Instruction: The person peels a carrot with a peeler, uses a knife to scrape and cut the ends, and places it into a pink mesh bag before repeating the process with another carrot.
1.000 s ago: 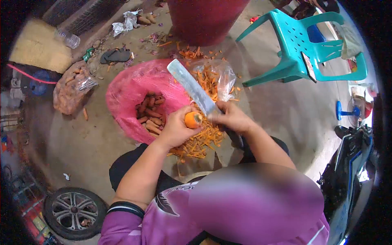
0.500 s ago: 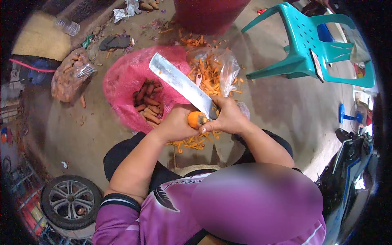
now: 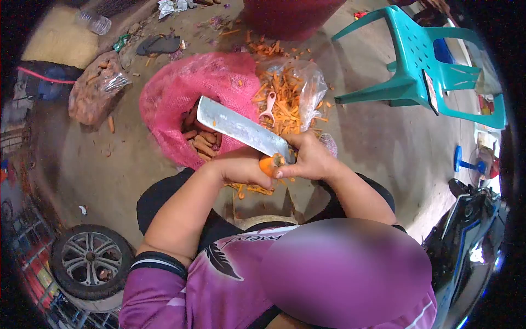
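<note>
My left hand (image 3: pixel 241 166) is wrapped round an orange carrot (image 3: pixel 269 165), whose stem end points toward my right hand. My right hand (image 3: pixel 313 157) grips a broad rectangular knife (image 3: pixel 241 127); its handle is hidden in the fingers. The blade slants up and left over a pink mesh sack (image 3: pixel 164 101). The right thumb is at the carrot's stem end. Inside the sack lie several soil-covered carrots (image 3: pixel 204 143). Beyond the hands, orange carrot pieces (image 3: pixel 287 112) lie on and about a clear plastic bag (image 3: pixel 312 90), with a pale pink peeler (image 3: pixel 269 105) on them.
A green plastic chair (image 3: pixel 408 71) stands at the right, with a phone-like object on it. A red container (image 3: pixel 290 19) is at the back. On the left are a filled plastic bag (image 3: pixel 96 96), a sandal (image 3: pixel 158 45) and a wheel (image 3: pixel 90 260). A motorcycle (image 3: pixel 466 236) stands at right.
The knife's blade has swung slightly lower, and the carrot's stem end has turned a little in my grip. The peeler shows more fully now. The whole view has shifted slightly.
</note>
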Demonstrator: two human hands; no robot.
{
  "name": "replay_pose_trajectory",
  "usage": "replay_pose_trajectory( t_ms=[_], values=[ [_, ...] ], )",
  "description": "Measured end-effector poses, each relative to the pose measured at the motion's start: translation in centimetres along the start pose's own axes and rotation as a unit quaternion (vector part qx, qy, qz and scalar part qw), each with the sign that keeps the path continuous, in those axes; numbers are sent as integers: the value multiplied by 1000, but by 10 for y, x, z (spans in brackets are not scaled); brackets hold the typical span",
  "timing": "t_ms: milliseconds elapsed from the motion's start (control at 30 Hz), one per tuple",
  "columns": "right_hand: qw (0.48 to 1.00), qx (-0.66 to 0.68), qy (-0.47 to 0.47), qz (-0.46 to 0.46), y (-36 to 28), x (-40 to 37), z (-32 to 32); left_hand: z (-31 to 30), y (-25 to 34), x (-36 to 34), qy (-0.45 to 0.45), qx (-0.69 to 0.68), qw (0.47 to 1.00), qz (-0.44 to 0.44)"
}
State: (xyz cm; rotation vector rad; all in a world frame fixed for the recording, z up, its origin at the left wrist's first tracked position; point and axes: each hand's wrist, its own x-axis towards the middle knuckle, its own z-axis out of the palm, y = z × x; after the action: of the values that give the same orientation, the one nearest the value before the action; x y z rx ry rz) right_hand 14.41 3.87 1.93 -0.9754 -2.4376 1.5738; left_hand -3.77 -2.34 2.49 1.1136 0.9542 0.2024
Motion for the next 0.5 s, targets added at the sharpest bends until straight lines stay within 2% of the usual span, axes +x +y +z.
replay_pose_trajectory(
  t_ms=[100,200,233,333,367,467,500],
  values=[
    [1000,-8,6,-30,-3,1,0,5,-15,5,1,-77,996,50],
    [998,-21,54,12,4,2,3,2,2,9,67,34,990,-117],
    [996,-15,80,37,5,4,7,5,8,5,171,-19,984,-39],
    [992,-32,99,74,0,7,4,11,-7,15,263,23,964,-14],
    [991,-44,94,79,-5,6,2,14,-14,19,289,22,954,75],
    [990,-74,101,68,-5,7,3,11,-21,23,270,19,959,83],
    [989,-82,106,60,-3,7,3,10,-15,20,226,19,973,31]
  ],
)
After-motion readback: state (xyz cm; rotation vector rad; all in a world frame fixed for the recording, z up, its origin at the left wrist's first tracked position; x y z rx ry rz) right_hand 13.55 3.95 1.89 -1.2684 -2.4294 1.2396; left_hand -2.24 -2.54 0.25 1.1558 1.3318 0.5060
